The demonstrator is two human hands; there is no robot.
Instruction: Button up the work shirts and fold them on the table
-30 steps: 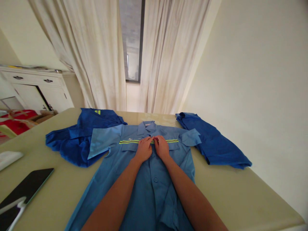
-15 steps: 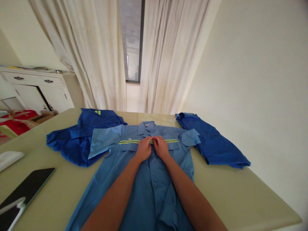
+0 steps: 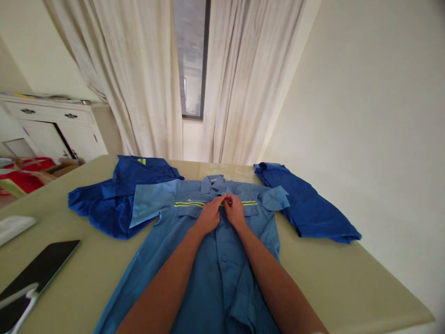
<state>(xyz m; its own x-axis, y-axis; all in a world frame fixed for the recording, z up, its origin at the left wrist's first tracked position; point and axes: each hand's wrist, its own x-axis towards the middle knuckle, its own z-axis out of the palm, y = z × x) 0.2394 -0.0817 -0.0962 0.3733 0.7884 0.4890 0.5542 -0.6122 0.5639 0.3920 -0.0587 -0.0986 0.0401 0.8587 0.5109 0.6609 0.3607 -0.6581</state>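
A light blue work shirt (image 3: 222, 269) with a yellow-green stripe across the chest lies flat, front up, on the beige table (image 3: 347, 278). My left hand (image 3: 209, 216) and my right hand (image 3: 235, 211) rest side by side on the shirt's front placket at the stripe, just below the collar. Both pinch the placket with closed fingertips that nearly touch each other. My forearms reach over the shirt's lower half and hide part of it.
A crumpled dark blue garment (image 3: 111, 199) lies under the shirt's left sleeve. Folded dark blue trousers (image 3: 306, 208) lie to the right. A black tablet (image 3: 38, 273) and a white object (image 3: 14, 226) sit at the table's left edge. Curtains, a window and a white cabinet (image 3: 52, 130) stand behind.
My hands have stayed at the chest stripe, with my fingertips shifted slightly upward along the placket. The view has moved a little.
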